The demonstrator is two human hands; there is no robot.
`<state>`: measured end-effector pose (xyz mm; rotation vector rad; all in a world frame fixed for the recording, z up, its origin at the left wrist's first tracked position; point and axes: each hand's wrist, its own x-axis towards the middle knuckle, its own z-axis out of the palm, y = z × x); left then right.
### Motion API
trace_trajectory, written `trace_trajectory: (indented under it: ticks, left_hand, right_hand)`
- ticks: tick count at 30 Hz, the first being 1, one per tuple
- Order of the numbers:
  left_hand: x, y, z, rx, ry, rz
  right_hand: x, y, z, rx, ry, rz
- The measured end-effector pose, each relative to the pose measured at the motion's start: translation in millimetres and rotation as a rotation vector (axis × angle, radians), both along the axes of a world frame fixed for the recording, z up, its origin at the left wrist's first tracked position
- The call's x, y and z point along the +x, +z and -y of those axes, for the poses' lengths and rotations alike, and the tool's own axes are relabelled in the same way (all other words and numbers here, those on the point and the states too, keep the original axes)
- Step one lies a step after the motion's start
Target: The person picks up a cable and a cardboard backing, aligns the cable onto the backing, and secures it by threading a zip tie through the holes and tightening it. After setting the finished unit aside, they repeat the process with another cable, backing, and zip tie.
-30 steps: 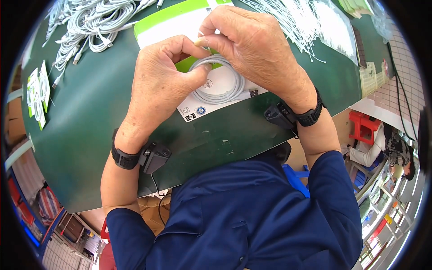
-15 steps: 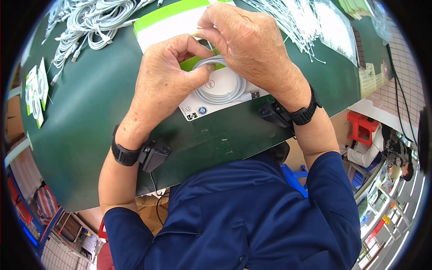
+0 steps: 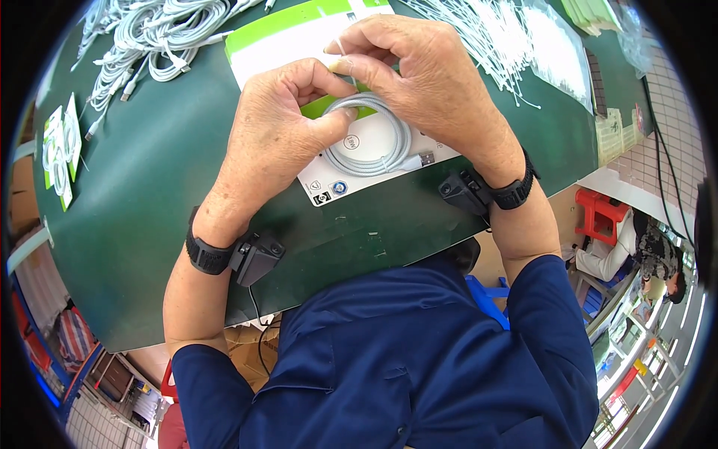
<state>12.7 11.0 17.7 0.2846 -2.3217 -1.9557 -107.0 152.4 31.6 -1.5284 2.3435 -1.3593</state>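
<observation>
A grey-white USB cable lies wound in a round coil on a white and green backing card, its metal plug at the lower right. My left hand is closed on the coil's left side, thumb over the cable and fingers curled above it. At the top of the coil my right hand pinches a thin white cable tie between thumb and index finger. The tie runs down toward the cable; where it passes through is hidden by my fingers.
Behind my hands lie more green and white cards. Loose cables are heaped at the far left, above carded cables. A spread of white cable ties lies far right, beside a clear plastic bag. A red stool stands off the table's right side.
My right hand has shifted slightly right and down, its thumb and index finger now showing with the tie between them. The left hand stays on the coil; the card has moved very little.
</observation>
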Motion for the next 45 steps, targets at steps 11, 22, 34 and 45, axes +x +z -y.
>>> trace_trajectory:
  ticks: [11,22,34,45]
  left_hand:
    - [2.0,0.9,9.3,0.023,-0.012,0.019]
    - [1.4,2.3,7.6,0.059,0.023,-0.067]
    - [5.3,15.6,9.9,0.08,0.059,-0.112]
    - [3.7,15.9,12.4,-0.048,0.078,-0.196]
  right_hand:
    - [2.8,19.4,-16.6,0.062,0.225,0.138]
    - [-4.4,29.6,-24.3,0.106,0.386,0.233]
    - [13.3,33.5,-23.9,-0.094,0.138,-0.144]
    - [14.4,27.7,-22.0,-0.219,0.18,-0.35]
